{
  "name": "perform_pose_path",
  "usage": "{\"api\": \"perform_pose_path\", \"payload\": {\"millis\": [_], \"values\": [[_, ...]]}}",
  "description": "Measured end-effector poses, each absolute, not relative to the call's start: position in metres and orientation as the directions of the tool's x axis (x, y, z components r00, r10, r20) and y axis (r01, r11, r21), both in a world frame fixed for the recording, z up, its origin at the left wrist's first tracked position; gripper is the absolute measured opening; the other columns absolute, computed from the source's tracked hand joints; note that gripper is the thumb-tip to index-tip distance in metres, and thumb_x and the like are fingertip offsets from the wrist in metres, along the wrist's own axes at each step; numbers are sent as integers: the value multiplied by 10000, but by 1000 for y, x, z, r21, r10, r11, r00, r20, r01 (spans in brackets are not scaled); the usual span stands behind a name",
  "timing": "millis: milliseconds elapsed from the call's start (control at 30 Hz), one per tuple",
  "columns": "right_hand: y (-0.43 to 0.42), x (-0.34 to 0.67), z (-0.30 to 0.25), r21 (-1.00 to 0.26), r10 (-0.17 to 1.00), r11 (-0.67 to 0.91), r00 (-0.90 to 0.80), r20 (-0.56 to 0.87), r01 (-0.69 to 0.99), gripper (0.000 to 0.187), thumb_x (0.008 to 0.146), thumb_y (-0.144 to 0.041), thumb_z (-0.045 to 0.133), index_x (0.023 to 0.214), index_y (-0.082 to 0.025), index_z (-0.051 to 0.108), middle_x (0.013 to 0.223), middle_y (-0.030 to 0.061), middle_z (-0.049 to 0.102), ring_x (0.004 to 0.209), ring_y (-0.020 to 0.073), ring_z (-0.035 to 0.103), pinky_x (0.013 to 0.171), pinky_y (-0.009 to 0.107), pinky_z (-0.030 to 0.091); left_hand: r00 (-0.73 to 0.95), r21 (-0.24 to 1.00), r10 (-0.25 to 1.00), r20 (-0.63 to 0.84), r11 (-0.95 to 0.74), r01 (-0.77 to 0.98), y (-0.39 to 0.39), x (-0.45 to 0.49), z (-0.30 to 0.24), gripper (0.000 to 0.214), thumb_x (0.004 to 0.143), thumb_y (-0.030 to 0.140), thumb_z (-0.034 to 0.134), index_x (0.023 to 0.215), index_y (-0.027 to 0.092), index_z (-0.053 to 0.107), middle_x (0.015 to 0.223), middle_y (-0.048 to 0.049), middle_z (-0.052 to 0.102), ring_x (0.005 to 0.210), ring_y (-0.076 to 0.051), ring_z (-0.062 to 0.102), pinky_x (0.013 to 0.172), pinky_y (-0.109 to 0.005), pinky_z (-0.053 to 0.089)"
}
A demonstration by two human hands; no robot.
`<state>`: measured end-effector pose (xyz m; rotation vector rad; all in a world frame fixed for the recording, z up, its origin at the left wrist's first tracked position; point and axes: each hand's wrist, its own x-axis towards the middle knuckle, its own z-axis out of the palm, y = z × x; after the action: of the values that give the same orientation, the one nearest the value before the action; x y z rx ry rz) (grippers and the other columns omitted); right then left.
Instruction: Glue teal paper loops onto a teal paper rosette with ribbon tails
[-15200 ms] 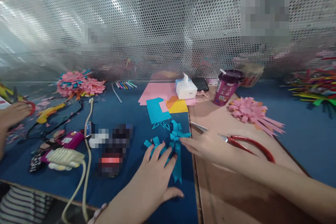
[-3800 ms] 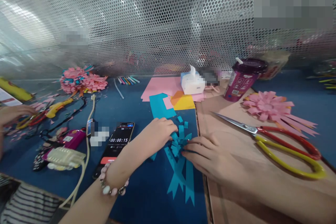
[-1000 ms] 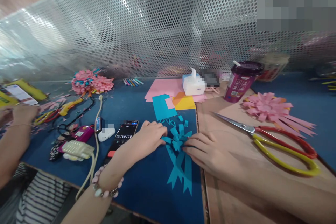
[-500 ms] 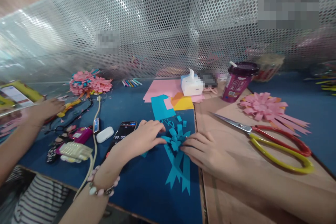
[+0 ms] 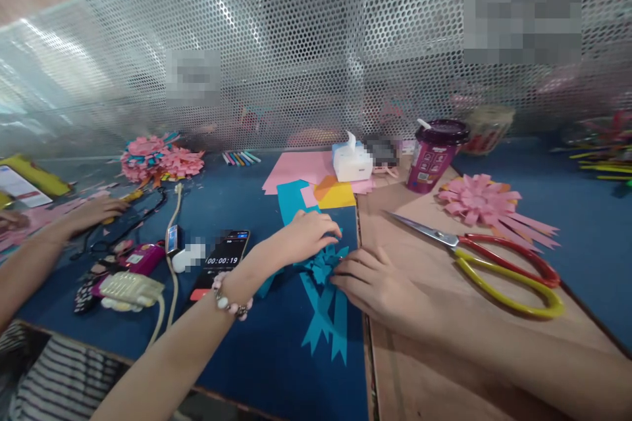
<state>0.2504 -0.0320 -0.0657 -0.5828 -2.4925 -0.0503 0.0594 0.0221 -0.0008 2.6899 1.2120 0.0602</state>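
Observation:
A teal paper flower [image 5: 323, 264] with notched ribbon tails [image 5: 323, 325] lies on the blue tabletop. My left hand [image 5: 309, 237] reaches over its far side with fingers bent down and drawn together; what they hold, if anything, is hidden. A beaded bracelet [image 5: 230, 299] circles that wrist. From the other side, my right hand [image 5: 372, 279] keeps bent fingers on the flower's right edge. Just beyond my left hand lies teal paper [image 5: 291, 194], partly covered by it. Large scissors [image 5: 457, 241] with red and yellow handles rest right of my right hand.
A pink paper flower [image 5: 476, 197], purple cup [image 5: 437, 154] and tissue pack [image 5: 351, 161] stand beyond. Pink sheets [image 5: 291, 168] and an orange sheet [image 5: 336, 194] lie behind. Left are a phone [image 5: 224, 253], cable [image 5: 175, 223] and a co-worker's hand [image 5: 91, 210]. Perforated metal [image 5: 306, 39] rises behind.
My left hand has lifted from the flower's left side and moved right, over its far edge, covering small teal scraps. My right hand stays at the flower. The view has shifted slightly.

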Motion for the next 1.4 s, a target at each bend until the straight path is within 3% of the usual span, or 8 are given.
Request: {"api": "perform_pose_path", "payload": {"millis": [600,967,1400], "values": [[-32,251,-65,-95,396,904,-735,550,416,191,928,-180,478,1044,-193,629,996,49,664,986,186,535,896,378,370,696,257,718,-15,-670,697,25,55,-5,193,920,218,504,851,183,681,994,-28,669,948,-162,597,824,-267,407],[-32,251,-65,-88,392,904,-726,565,419,189,931,-180,469,1042,-196,622,1004,44,665,993,187,538,908,384,364,689,237,724,-35,-663,710,29,56,-9,219,919,197,489,834,198,691,985,-39,642,927,-184,582,780,-304,380],[-32,251,-66,-84,395,902,-731,556,424,195,927,-181,480,1064,-197,618,1019,47,659,1010,184,536,929,395,365,718,232,696,-14,-696,679,28,53,-14,232,924,188,490,874,247,709,1073,-7,648,1013,-193,561,873,-372,303]]}}
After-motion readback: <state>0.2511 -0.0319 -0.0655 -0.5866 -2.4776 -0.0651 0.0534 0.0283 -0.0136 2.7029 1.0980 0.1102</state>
